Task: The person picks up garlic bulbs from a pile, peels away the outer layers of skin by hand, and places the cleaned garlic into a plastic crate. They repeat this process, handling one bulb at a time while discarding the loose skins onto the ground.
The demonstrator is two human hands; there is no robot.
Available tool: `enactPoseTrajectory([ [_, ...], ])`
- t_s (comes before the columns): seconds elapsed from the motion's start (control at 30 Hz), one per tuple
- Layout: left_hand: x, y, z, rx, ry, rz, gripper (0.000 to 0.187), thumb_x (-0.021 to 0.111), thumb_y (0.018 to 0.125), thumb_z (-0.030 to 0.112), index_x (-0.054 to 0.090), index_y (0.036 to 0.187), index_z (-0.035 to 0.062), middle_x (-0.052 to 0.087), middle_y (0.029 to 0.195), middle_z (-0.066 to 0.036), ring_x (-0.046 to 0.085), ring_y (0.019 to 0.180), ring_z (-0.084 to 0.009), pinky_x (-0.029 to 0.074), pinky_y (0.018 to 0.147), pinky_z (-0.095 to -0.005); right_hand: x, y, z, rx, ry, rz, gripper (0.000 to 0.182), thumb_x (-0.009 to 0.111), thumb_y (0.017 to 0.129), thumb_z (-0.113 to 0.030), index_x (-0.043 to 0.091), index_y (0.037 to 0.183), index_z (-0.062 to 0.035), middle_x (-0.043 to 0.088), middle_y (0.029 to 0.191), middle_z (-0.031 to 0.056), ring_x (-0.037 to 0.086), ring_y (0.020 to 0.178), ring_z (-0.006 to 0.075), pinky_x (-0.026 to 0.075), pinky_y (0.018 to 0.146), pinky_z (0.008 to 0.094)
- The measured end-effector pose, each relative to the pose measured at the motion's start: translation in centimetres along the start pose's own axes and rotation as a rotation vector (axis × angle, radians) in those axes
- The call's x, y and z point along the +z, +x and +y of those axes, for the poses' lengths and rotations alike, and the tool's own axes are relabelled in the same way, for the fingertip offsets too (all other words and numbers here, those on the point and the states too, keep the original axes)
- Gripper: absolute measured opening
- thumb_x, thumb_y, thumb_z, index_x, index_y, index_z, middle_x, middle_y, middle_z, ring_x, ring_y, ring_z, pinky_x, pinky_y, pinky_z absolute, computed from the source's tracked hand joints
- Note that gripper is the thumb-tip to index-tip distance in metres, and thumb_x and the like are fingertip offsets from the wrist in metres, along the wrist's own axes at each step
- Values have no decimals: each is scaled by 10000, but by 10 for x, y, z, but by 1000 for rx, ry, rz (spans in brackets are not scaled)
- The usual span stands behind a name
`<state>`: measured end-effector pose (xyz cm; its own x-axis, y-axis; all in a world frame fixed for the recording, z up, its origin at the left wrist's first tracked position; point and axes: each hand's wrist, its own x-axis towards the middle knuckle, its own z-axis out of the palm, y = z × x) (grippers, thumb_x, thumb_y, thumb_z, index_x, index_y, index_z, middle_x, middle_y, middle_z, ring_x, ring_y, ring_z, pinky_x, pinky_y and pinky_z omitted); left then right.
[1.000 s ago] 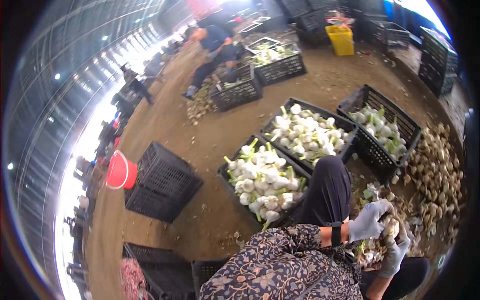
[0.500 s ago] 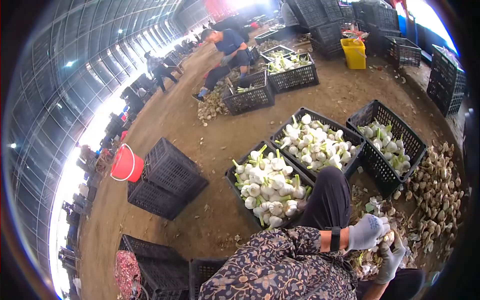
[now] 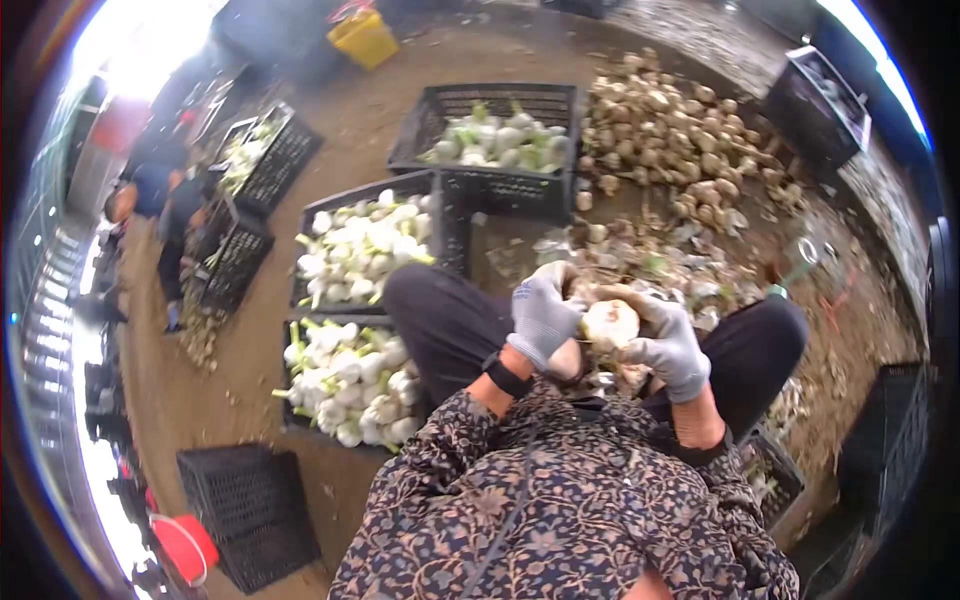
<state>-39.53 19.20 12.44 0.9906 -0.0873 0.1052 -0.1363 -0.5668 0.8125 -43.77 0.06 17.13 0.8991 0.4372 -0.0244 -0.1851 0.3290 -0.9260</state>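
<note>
A garlic bulb (image 3: 610, 325), pale and round with some brownish skin, is held above my lap between my two gloved hands. On its right, my right hand (image 3: 672, 345) wraps fingers and thumb around it. My left hand (image 3: 543, 318), in a grey glove with a dark band at the wrist, is closed against the bulb's left side; its fingertips are partly hidden. Below and beyond my hands, loose garlic skins (image 3: 690, 265) cover the ground between my knees.
Black crates of trimmed white garlic stand left, a nearer one (image 3: 350, 385), a middle one (image 3: 365, 245) and a farther one (image 3: 490, 140). Untrimmed garlic (image 3: 690, 135) is heaped ahead. Stacked crates (image 3: 250, 515) and a red bucket (image 3: 185, 550) are lower left. Another person (image 3: 160, 195) works farther left.
My view has swung right and down, bringing my hands and lap to the middle. The crates now appear farther left. The bulb between my hands shows more clearly.
</note>
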Motion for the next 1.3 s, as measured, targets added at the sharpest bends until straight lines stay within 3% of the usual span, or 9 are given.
enactPoseTrajectory([
  [0.07,20,2,-15,15,378,-175,253,746,727,132,684,961,59,681,910,-168,677,837,-281,524,747,-362,-1,-2,0,-51,72,15,700,792,731,-55,499,1355,66,603,1262,79,582,1120,156,455,999,301],
  [0.13,20,-8,0,-97,19,-215,341,724,767,110,657,1097,55,697,1030,-137,682,942,-253,535,783,-342,-5,0,7,-75,45,75,705,800,742,-82,494,1361,66,591,1282,90,574,1131,148,451,1004,300],
  [0.2,30,-4,-9,-240,-919,-366,516,604,901,49,456,1395,25,586,1286,-91,639,1058,-186,547,876,-303,-9,2,20,-155,153,140,667,778,773,-50,493,1365,57,591,1277,80,572,1119,130,458,993,299],
  [0.3,2,-3,29,-388,-1386,-537,455,507,1006,118,410,1440,21,561,1293,-106,607,1109,-186,530,927,-319,-14,3,31,-135,99,297,654,784,751,-34,529,1353,7,622,1206,75,603,1049,155,487,925,300],
  [0.43,9,-13,31,-257,-1307,-468,436,543,1002,151,446,1403,9,583,1252,-101,611,1078,-156,533,903,-293,-14,-1,19,-401,-876,446,595,752,722,-37,595,1296,-59,608,1054,140,619,936,272,494,826,337],
  [0.6,14,-14,37,-139,-1074,-220,447,676,928,143,523,1304,-43,649,1151,-89,618,1024,-128,508,899,-265,-16,-3,11,-357,-716,548,276,674,814,-32,691,1089,-13,665,890,125,646,836,230,499,768,318],
  [0.93,21,-14,10,287,-178,-8,622,756,816,444,631,1177,-47,662,977,-116,644,885,-204,512,794,-318,-15,4,31,-314,-1137,542,182,689,778,-166,728,939,-91,651,801,105,648,733,306,512,641,385],
  [1.03,20,-14,9,276,-163,-40,636,677,845,521,635,1182,-17,661,1003,-189,657,896,-321,518,795,-364,-20,5,35,-294,-1096,508,180,691,772,-173,733,928,-93,655,790,104,653,735,299,515,646,387],
  [1.3,13,-17,10,271,-143,-79,565,710,842,436,641,1184,-8,667,1005,-175,660,895,-299,518,791,-362,-17,8,34,-290,-1155,520,113,680,765,-157,682,832,-66,645,784,104,645,746,305,511,666,387],
])
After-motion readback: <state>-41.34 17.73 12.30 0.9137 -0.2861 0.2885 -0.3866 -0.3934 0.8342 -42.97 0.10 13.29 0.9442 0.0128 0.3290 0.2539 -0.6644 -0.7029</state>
